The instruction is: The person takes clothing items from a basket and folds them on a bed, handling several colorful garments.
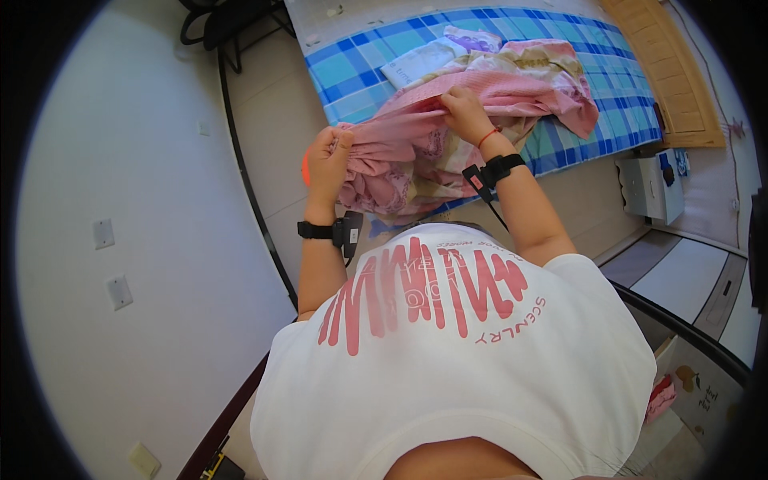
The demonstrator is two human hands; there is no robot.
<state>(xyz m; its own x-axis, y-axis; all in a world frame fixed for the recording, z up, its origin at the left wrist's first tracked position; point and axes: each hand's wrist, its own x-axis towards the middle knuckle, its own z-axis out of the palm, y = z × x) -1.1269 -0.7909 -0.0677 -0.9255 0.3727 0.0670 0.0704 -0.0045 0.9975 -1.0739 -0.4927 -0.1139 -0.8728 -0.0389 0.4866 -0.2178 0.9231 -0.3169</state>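
A large pink patterned cloth (pixel 414 135), perhaps bedding, is gathered over the near edge of a bed with a blue checked sheet (pixel 354 66). My left hand (pixel 329 157) grips its bunched left end, thumb up, and something orange shows just behind that hand. My right hand (pixel 468 113) pinches the pink cloth's upper edge near the middle, so a stretch of it is drawn out between both hands. The rest spreads to the right across the bed. A folded light-blue cloth (pixel 420 61) and a white and purple piece (pixel 474 40) lie behind it.
A white wall (pixel 144 180) with wall plates runs along the left. At the upper left stands a black chair (pixel 237 24). A wooden headboard (pixel 666 72) closes the bed's right end, with a small white cabinet (pixel 651 186) beside it. An open box (pixel 696 384) is at the lower right.
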